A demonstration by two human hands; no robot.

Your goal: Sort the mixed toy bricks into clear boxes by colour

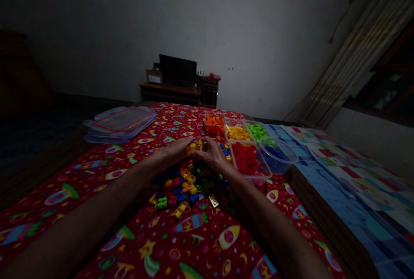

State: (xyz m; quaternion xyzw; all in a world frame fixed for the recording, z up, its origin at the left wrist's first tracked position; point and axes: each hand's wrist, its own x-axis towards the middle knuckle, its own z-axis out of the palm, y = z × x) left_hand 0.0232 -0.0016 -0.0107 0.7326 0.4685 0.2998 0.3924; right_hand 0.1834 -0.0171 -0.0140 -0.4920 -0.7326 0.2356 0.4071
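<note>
My left hand [176, 152] and my right hand [211, 155] meet at the far side of a heap of mixed coloured bricks [184, 186] on a red patterned cloth [136, 231]. Both pinch a small cluster of yellow bricks [196, 145] between their fingertips. Just right of my hands stand clear tubs sorted by colour: red bricks [247, 160], yellow [237, 133], orange [214, 124], green [257, 131], and a round tub of blue [278, 154].
A stack of clear tub lids [121, 123] lies at the cloth's far left. A blue patterned mat [339, 184] covers the surface to the right. A low cabinet with a dark screen [177, 72] stands against the far wall. The room is dim.
</note>
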